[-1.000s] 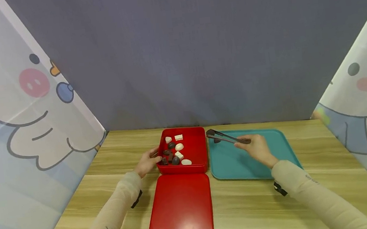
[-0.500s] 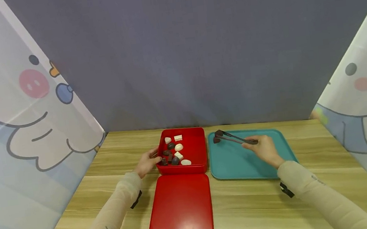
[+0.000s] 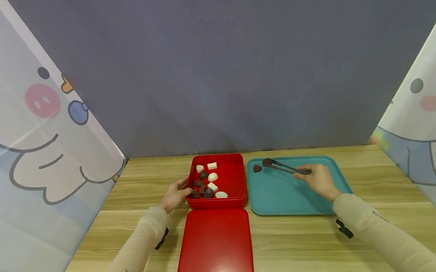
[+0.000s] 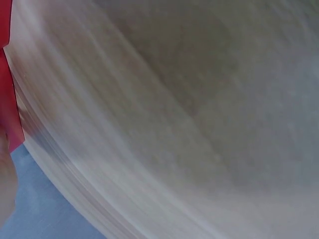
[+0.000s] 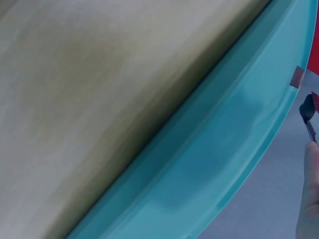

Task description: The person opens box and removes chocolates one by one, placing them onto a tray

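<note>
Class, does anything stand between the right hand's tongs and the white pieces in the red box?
Yes: a dark piece on the tray beside the tongs, then the right wall of the box. Above, nothing visible.

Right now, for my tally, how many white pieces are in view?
5, inside the red box: triangular piece and block at back, oval and second block midway, another oval in front. Some may be hidden.

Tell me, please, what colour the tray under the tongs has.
The tray is plain blue-green; the head view shows it best.
</note>
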`<state>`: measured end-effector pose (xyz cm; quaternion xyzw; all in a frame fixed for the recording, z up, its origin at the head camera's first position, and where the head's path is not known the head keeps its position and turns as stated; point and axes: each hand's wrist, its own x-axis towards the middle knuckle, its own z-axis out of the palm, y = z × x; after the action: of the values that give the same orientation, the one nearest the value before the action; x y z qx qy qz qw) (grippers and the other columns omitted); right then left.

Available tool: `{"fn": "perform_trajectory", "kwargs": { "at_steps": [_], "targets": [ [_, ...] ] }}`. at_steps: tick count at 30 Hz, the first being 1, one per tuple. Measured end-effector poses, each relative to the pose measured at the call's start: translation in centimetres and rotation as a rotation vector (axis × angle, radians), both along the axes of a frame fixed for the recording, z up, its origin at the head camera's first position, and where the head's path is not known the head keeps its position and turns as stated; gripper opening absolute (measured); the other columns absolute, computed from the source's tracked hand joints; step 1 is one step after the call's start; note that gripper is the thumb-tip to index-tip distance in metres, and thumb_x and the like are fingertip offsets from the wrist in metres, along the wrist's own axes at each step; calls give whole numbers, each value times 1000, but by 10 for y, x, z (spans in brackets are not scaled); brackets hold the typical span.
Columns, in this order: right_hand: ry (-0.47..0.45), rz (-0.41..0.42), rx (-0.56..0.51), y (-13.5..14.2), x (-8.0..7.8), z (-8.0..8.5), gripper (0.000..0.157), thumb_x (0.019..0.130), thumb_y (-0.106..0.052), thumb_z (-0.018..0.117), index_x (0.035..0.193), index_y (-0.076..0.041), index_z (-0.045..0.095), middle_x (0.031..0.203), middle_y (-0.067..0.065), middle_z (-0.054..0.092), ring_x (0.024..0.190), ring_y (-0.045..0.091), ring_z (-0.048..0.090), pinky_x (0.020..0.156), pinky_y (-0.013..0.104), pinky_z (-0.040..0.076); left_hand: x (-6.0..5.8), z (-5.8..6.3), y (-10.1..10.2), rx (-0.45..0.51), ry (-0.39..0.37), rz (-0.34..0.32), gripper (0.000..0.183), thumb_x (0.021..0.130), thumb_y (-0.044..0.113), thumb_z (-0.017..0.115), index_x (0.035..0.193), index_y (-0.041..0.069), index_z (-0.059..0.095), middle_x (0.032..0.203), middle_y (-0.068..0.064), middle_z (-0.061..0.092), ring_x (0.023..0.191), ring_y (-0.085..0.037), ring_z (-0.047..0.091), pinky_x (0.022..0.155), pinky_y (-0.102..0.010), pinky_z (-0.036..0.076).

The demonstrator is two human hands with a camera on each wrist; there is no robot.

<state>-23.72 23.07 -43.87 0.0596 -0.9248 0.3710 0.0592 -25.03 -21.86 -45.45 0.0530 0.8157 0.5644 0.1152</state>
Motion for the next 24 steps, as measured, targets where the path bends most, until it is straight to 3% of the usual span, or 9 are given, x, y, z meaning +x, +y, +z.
{"fn": "perform_trajectory", "kwargs": {
  "at_steps": [6, 15, 24],
  "targets": [
    [-16, 7, 8, 1, 1, -2, 40, 86, -23, 65, 114, 4, 62, 107, 25, 64, 76, 26, 66, 59, 31, 50, 1, 0, 2, -11, 9, 13, 57, 93, 6, 48, 145, 4, 25, 147, -21, 27, 133, -41, 27, 104, -50, 34],
    [-27, -14, 23, 1, 1, -6, 38, 86, -21, 64, 114, 4, 63, 106, 24, 64, 85, 30, 64, 65, 37, 53, 3, -2, 2, -32, 4, 9, 57, 93, 7, 48, 145, 5, 25, 148, -19, 26, 134, -40, 25, 104, -51, 33],
    [-45, -15, 17, 5, -2, -9, 39, 86, -23, 64, 114, 4, 62, 106, 24, 65, 83, 29, 65, 63, 36, 52, 0, 0, 1, -24, 1, 20, 57, 93, 6, 48, 145, 6, 25, 147, -20, 27, 133, -39, 29, 103, -49, 35]
  ]
}}
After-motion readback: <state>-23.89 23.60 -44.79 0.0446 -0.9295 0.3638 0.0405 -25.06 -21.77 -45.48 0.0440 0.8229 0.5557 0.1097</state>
